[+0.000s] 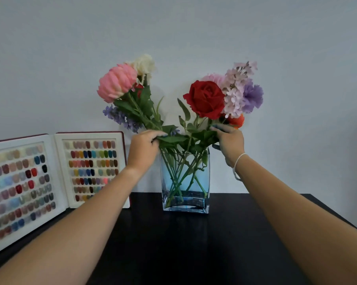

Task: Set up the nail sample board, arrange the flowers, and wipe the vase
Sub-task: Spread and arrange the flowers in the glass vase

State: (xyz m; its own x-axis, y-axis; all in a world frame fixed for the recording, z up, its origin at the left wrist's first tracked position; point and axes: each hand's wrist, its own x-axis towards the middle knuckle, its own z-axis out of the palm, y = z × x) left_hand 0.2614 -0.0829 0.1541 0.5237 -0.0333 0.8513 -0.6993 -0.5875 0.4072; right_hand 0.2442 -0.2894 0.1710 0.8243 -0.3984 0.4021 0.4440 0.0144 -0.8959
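Observation:
A blue-tinted square glass vase (185,182) stands on the black table (183,243) against the wall. Several flower stems cross inside it. The bunch splits in two: a pink bloom (116,83) and a cream bloom lean left, a red rose (206,99) and lilac blossoms (241,89) lean right. My left hand (142,149) grips the left stems just above the vase rim. My right hand (231,142) grips the right stems below the rose. The nail sample board (50,173) stands open like a book at the left, propped against the wall.
A pale wall rises directly behind the vase and board. The dark tabletop stretches toward me between my forearms, and its right edge runs diagonally at the far right. A white cord bracelet sits on my right wrist.

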